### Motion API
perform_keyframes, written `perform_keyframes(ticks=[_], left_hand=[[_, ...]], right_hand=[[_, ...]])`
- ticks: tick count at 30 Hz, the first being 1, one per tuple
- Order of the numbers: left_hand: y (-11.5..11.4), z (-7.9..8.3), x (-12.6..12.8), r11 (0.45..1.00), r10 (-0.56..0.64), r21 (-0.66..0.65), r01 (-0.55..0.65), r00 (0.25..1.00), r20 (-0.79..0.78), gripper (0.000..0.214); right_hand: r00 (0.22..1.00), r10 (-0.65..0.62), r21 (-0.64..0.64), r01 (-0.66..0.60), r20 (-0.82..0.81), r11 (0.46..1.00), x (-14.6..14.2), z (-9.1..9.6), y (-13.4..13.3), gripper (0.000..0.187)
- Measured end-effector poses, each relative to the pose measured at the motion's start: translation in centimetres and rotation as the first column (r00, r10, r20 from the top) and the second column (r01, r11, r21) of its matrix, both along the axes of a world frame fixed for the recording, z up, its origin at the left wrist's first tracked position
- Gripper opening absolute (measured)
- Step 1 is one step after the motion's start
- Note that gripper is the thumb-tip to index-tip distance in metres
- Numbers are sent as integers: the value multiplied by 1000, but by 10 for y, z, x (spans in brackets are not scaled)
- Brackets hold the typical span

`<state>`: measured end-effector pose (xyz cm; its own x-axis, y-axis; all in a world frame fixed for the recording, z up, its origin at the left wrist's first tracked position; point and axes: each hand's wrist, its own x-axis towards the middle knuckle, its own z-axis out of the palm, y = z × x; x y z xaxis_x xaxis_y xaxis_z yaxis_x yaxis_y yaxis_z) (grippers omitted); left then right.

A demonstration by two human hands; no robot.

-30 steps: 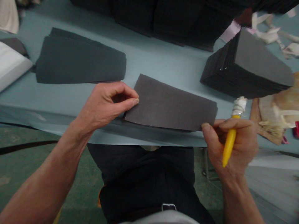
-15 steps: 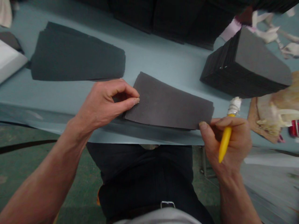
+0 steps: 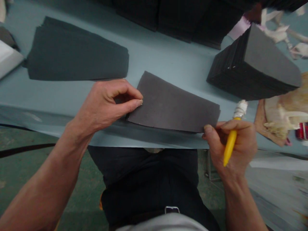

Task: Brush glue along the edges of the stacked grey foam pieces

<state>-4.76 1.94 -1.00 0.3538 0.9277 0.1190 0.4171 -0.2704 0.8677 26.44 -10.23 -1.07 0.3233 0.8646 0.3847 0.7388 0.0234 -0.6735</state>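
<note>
A dark grey sheet (image 3: 173,104) lies near the front edge of the blue-grey table (image 3: 166,61). My left hand (image 3: 108,102) pinches its left end between thumb and fingers. My right hand (image 3: 232,146) is closed round a yellow-handled brush (image 3: 231,141) with a whitish head, and its thumb and fingertips grip the sheet's right corner.
A flat pile of dark sheets (image 3: 77,56) lies at the left. A tall stack of dark sheets (image 3: 255,67) stands at the right. More dark stacks (image 3: 173,16) line the back. A brown board with whitish scraps (image 3: 281,112) sits at the far right. A white block (image 3: 7,59) shows at the left edge.
The view has drifted slightly; the sheet and both hands sit a little lower-left in the picture. Both hands keep their hold on the sheet.
</note>
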Motion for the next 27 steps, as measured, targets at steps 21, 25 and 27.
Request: perform_keyframes(ticks=[21, 25, 27], left_hand=[[1, -6, -4, 989, -77, 127, 76, 997, 6, 7], [0, -6, -5, 985, -82, 152, 80, 997, 3, 6], [-1, -6, -5, 984, -82, 161, 80, 997, 5, 6]], right_hand=[[1000, 18, -32, -19, -15, 999, -1, -1, -1, 37], [999, 22, -32, -22, -26, 999, 0, -3, -2, 35], [999, 33, -22, -34, -28, 999, 1, -3, -3, 34]])
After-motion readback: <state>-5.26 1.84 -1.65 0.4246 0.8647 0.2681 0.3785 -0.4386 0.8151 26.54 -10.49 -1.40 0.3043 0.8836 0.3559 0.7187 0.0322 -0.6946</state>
